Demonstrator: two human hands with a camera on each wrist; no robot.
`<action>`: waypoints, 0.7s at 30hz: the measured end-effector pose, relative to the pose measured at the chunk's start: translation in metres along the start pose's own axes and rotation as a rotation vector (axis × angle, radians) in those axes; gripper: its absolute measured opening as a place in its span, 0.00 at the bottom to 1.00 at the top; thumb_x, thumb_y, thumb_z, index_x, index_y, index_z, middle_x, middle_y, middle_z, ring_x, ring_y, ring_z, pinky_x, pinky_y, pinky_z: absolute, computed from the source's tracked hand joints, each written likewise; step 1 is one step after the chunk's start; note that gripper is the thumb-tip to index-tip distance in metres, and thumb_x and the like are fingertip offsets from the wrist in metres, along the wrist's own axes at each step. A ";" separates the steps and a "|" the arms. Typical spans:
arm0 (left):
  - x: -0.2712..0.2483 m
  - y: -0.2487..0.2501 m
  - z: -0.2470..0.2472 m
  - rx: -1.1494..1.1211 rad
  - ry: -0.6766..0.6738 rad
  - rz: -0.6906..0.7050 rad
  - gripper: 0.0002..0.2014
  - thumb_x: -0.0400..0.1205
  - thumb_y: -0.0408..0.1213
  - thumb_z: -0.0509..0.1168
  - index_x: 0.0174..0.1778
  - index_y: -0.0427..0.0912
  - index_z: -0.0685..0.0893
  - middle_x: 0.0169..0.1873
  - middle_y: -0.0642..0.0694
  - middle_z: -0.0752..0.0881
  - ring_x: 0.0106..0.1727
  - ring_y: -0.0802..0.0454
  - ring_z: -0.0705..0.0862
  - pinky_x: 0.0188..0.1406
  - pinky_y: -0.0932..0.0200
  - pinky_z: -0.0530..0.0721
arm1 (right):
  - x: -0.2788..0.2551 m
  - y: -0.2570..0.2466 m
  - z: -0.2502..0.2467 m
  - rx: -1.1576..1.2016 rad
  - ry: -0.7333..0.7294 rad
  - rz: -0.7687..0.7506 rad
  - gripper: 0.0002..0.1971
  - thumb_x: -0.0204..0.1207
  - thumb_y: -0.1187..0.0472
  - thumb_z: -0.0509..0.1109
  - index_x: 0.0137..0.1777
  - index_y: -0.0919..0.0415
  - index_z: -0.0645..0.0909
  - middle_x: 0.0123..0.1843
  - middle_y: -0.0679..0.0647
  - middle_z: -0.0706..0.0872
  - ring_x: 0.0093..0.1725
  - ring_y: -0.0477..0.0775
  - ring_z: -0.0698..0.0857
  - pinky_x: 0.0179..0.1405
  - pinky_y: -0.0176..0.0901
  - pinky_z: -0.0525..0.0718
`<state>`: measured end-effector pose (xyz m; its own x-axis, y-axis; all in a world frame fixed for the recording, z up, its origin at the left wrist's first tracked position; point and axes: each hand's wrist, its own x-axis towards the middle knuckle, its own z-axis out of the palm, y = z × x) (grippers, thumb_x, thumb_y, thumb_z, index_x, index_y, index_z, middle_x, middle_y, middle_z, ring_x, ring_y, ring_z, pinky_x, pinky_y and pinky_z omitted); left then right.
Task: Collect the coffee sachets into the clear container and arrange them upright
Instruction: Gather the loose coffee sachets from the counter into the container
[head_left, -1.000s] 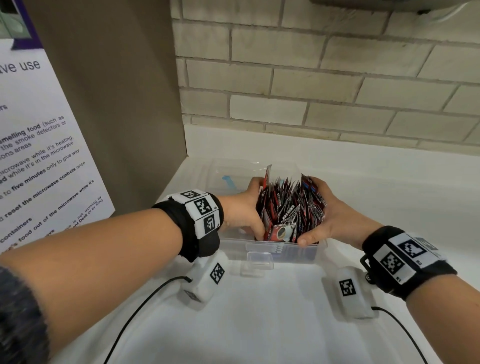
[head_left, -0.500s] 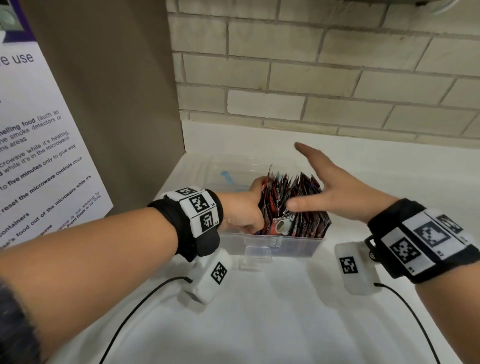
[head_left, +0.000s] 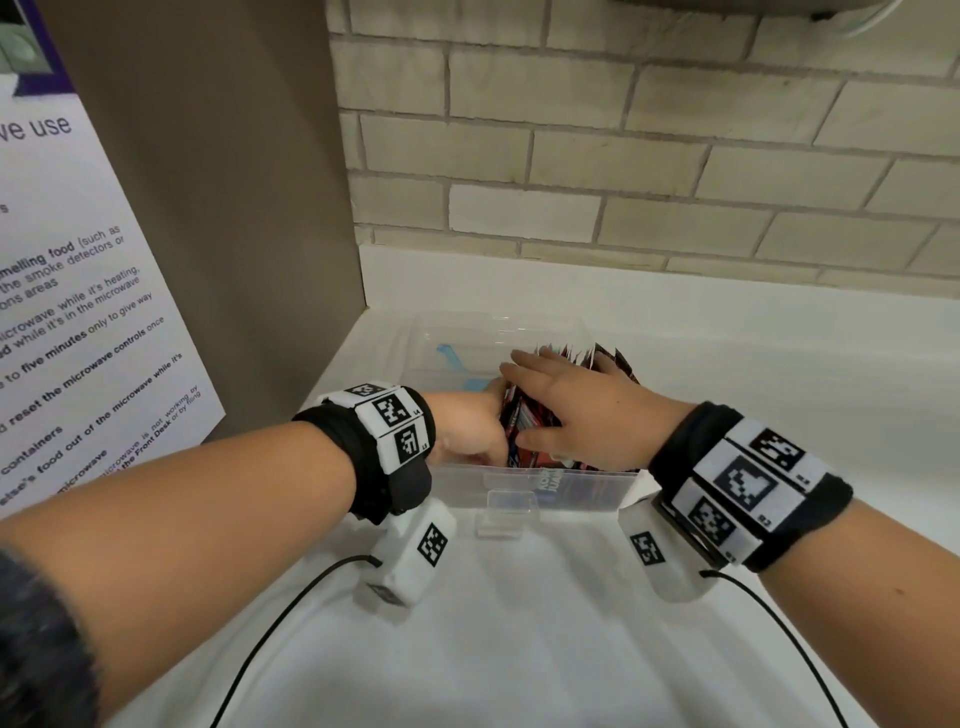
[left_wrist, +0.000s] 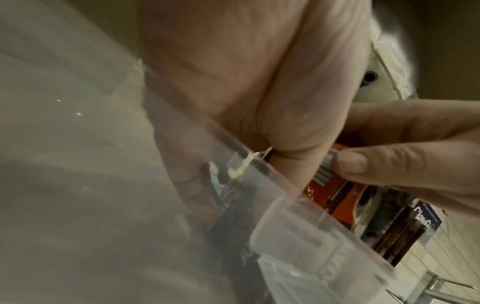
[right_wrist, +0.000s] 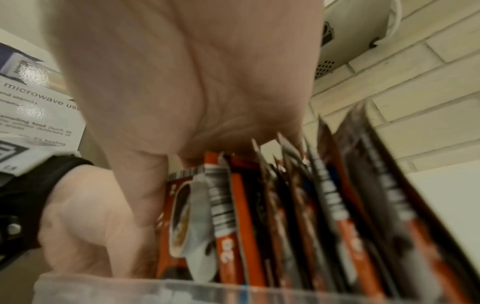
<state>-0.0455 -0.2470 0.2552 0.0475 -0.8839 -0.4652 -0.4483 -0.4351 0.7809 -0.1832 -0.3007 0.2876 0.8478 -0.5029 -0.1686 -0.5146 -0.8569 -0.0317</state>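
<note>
Coffee sachets (head_left: 540, 441) stand packed in clear container (head_left: 524, 486) on bench. Left hand (head_left: 470, 428) grips stack's end; right hand (head_left: 582, 410) flat, pressing tops. Risk: uneven press could buckle or topple sachets.

The clear container (head_left: 582, 486) is smooth see-through plastic, faintly frosted. The coffee sachets (right_wrist: 298, 216) look like glossy printed foil with crimped top edges. The table (head_left: 519, 623) is smooth matt white. The brick wall (head_left: 623, 156) is rough and matt, the poster (head_left: 78, 312) glossy paper, the wristbands (head_left: 374, 457) black cloth.
</note>
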 end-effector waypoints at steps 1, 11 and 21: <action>0.002 -0.001 0.000 -0.010 -0.006 0.004 0.47 0.70 0.15 0.68 0.81 0.44 0.53 0.65 0.28 0.78 0.62 0.32 0.82 0.62 0.36 0.81 | 0.000 0.000 0.001 0.026 0.007 -0.001 0.39 0.79 0.42 0.64 0.85 0.49 0.48 0.86 0.47 0.47 0.85 0.51 0.46 0.80 0.68 0.47; 0.006 -0.002 -0.005 0.036 0.050 0.061 0.41 0.66 0.18 0.76 0.72 0.39 0.63 0.64 0.35 0.79 0.64 0.36 0.81 0.63 0.35 0.82 | -0.015 0.019 -0.010 0.367 0.334 -0.015 0.35 0.74 0.43 0.71 0.79 0.51 0.66 0.77 0.47 0.70 0.74 0.48 0.71 0.74 0.57 0.70; 0.008 -0.002 0.000 0.109 0.146 0.215 0.22 0.70 0.17 0.71 0.55 0.38 0.74 0.48 0.39 0.83 0.50 0.45 0.82 0.54 0.45 0.84 | -0.007 0.010 -0.018 0.192 0.038 0.050 0.60 0.58 0.32 0.77 0.84 0.48 0.47 0.85 0.45 0.54 0.84 0.48 0.49 0.82 0.64 0.48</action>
<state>-0.0440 -0.2533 0.2498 0.0658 -0.9728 -0.2223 -0.5548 -0.2208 0.8022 -0.1920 -0.3080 0.3066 0.8227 -0.5516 -0.1378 -0.5685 -0.7950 -0.2116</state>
